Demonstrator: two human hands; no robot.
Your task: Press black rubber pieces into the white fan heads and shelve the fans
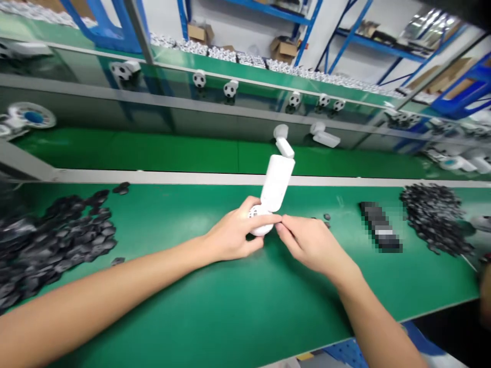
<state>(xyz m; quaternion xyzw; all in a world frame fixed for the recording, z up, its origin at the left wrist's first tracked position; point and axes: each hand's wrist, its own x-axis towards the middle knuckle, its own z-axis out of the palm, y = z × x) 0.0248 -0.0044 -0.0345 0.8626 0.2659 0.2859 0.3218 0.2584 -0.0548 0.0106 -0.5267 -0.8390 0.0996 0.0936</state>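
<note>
My left hand (232, 232) is closed around the round, slotted head of a white hinged plastic device (278, 183), just above the green table. Its flat rectangular part points up and away from me. My left index finger lies across the round head. At the head's right edge, my right hand (312, 243) is pinched, thumb against forefinger, touching or nearly touching the left fingertip. Anything between those right fingertips is too small or hidden to make out. A few small black pieces (327, 217) lie just beyond my right hand.
Black flat pieces (76, 235) are heaped at left, smaller black parts (435, 217) at right. A blurred-out dark object (380, 227) lies near the right heap. Behind the white table rail (172, 178), a green belt (153, 153) carries white devices (325, 135). Football-patterned units (230, 88) line a ledge.
</note>
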